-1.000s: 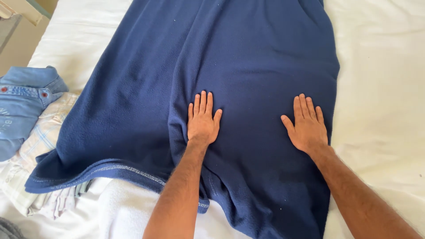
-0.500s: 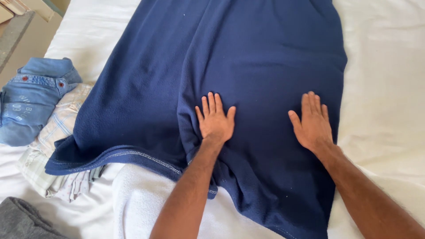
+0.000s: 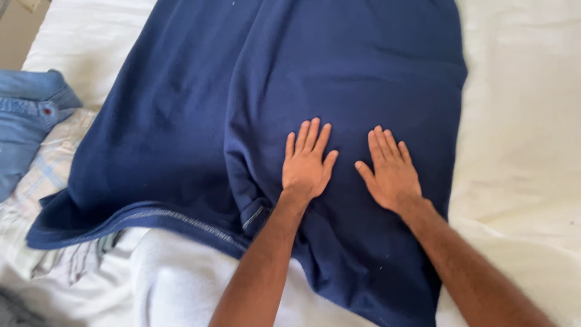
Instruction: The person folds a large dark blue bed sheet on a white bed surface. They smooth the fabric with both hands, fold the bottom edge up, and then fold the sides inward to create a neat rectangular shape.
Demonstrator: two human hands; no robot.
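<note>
A large navy blue garment [image 3: 302, 79] lies spread over a white bed sheet [image 3: 520, 121], its stitched hem toward me at the lower left. My left hand [image 3: 307, 163] rests flat on the cloth, fingers together and pointing away, just right of a long fold. My right hand [image 3: 390, 169] lies flat beside it, palm down with the thumb out, a small gap between the two hands. Neither hand grips the fabric.
Blue denim jeans [image 3: 27, 121] lie at the left edge on a pale checked cloth [image 3: 42, 181]. A white towel-like fabric [image 3: 175, 278] shows under the garment's hem. A tan floor [image 3: 18, 36] is visible at the upper left corner.
My right hand has slid left across the garment, closer to my left hand. The left hand stays near the fold.
</note>
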